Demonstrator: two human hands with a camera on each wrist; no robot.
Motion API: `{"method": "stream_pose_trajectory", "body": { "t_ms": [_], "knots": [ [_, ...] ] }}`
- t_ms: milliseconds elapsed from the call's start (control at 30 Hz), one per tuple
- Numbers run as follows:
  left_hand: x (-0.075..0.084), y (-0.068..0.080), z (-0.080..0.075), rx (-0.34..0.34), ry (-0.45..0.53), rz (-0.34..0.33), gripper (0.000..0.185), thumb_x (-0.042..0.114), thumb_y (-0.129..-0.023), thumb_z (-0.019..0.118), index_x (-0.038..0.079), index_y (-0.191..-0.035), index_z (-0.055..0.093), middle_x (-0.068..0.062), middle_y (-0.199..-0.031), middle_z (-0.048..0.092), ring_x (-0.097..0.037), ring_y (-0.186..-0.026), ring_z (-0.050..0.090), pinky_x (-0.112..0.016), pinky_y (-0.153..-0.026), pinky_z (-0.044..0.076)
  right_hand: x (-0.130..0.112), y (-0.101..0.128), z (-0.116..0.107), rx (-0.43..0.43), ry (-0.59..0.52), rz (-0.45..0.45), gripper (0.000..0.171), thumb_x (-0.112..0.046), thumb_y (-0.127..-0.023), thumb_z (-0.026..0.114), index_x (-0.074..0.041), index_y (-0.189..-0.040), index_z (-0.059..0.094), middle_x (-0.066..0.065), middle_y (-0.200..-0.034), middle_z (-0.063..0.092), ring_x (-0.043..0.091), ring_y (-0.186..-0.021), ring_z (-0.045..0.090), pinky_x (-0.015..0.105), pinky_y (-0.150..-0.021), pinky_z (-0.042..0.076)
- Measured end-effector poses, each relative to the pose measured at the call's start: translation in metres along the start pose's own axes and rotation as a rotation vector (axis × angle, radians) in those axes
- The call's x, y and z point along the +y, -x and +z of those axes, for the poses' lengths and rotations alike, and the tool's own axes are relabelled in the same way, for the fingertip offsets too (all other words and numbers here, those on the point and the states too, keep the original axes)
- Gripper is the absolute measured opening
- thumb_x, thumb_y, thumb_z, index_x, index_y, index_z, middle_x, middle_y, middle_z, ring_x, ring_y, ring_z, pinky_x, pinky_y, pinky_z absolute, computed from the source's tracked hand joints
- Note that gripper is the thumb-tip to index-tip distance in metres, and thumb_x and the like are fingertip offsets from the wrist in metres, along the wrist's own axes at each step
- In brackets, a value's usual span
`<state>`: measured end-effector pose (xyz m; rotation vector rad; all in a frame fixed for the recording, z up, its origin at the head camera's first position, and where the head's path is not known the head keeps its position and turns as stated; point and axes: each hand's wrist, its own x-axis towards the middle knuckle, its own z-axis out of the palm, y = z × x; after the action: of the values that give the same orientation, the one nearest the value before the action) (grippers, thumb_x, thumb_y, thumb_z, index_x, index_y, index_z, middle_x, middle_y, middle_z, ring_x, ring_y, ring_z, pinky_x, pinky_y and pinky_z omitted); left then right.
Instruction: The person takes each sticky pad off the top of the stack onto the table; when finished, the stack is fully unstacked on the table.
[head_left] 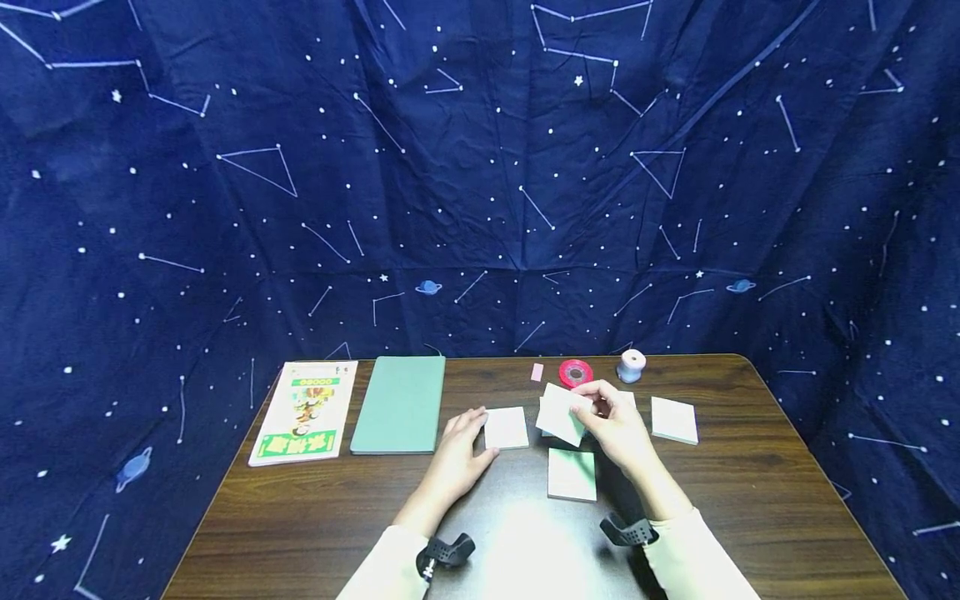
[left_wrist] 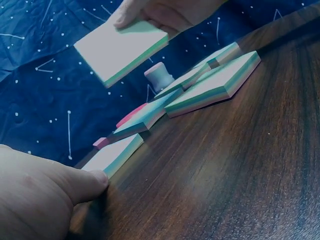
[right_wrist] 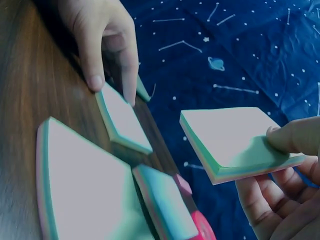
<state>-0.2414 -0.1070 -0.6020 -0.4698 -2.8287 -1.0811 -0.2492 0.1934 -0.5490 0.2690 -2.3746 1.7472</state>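
My right hand pinches a pale sticky-note pad by one corner and holds it tilted above the table; the same pad shows thumb on top and fingers beneath in the right wrist view. My left hand lies low on the table, its fingertips touching the left edge of a second pad that lies flat. A third pad lies nearer me, below the raised one. A fourth pad lies to the right of my right hand.
A green notebook and a colourful booklet lie at the left of the wooden table. A red tape roll, a white spool and a small pink piece stand near the back edge. Starry blue cloth hangs behind.
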Motion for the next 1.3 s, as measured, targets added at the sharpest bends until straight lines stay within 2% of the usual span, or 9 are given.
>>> {"method": "stream_pose_trajectory", "body": {
  "t_ms": [167,400,533,767,1000,1233,1300],
  "knots": [
    [-0.001,0.001,0.001,-0.002,-0.009,0.002,0.065,0.024,-0.099,0.082,0.000,-0.154,0.058,-0.016,-0.165,0.054,-0.041,-0.156,0.044,-0.058,-0.128,0.040,0.008,0.017,-0.018,0.013,0.019,0.051,0.025,-0.009,-0.099,0.079,-0.003,-0.123,0.074,0.009,-0.098,0.066,0.007,-0.079,0.057,0.020,-0.065,0.046],
    [-0.002,-0.002,0.000,0.003,-0.006,0.003,0.064,0.024,-0.099,0.081,0.000,-0.154,0.058,-0.016,-0.165,0.054,-0.041,-0.156,0.044,-0.058,-0.128,0.040,0.025,0.039,-0.049,0.027,0.059,0.116,0.024,-0.005,-0.099,0.077,0.002,-0.122,0.073,0.003,-0.084,0.058,0.006,-0.071,0.052,0.022,-0.061,0.045],
    [-0.001,-0.001,-0.001,0.006,-0.004,0.003,0.064,0.024,-0.099,0.081,-0.001,-0.154,0.058,-0.018,-0.165,0.054,-0.042,-0.155,0.045,-0.058,-0.128,0.040,0.036,0.051,-0.064,0.021,0.025,0.153,0.024,-0.004,-0.100,0.076,0.004,-0.122,0.073,0.001,-0.087,0.059,0.007,-0.071,0.053,0.023,-0.060,0.048],
    [0.000,0.000,-0.001,0.003,-0.006,0.001,0.065,0.023,-0.099,0.082,-0.001,-0.154,0.058,-0.018,-0.165,0.054,-0.043,-0.155,0.045,-0.059,-0.128,0.040,0.057,0.065,-0.085,-0.072,0.012,0.224,0.025,-0.013,-0.103,0.075,0.002,-0.123,0.072,-0.001,-0.087,0.061,0.007,-0.063,0.053,0.031,-0.045,0.049],
    [0.002,-0.002,-0.001,0.010,0.015,0.006,0.064,0.021,-0.098,0.082,-0.002,-0.153,0.059,-0.017,-0.164,0.055,-0.043,-0.155,0.045,-0.059,-0.128,0.039,0.072,0.066,-0.091,-0.105,0.040,0.229,0.022,-0.015,-0.101,0.078,-0.001,-0.117,0.075,-0.003,-0.083,0.059,0.006,-0.061,0.048,0.027,-0.046,0.043],
    [0.000,0.000,0.001,0.010,-0.007,0.008,0.064,0.022,-0.098,0.082,-0.001,-0.153,0.059,-0.017,-0.164,0.055,-0.043,-0.155,0.046,-0.059,-0.127,0.040,0.076,0.067,-0.086,-0.100,0.110,0.204,0.019,-0.013,-0.097,0.082,-0.004,-0.113,0.078,-0.001,-0.083,0.058,0.007,-0.071,0.051,0.028,-0.058,0.044],
    [-0.001,0.000,0.001,0.011,-0.007,0.010,0.064,0.022,-0.097,0.082,0.000,-0.153,0.060,-0.017,-0.164,0.055,-0.043,-0.155,0.046,-0.059,-0.128,0.040,0.077,0.066,-0.085,-0.091,0.122,0.209,0.020,-0.013,-0.096,0.083,-0.004,-0.114,0.079,-0.001,-0.083,0.057,0.008,-0.071,0.050,0.028,-0.058,0.043]
  ]
}}
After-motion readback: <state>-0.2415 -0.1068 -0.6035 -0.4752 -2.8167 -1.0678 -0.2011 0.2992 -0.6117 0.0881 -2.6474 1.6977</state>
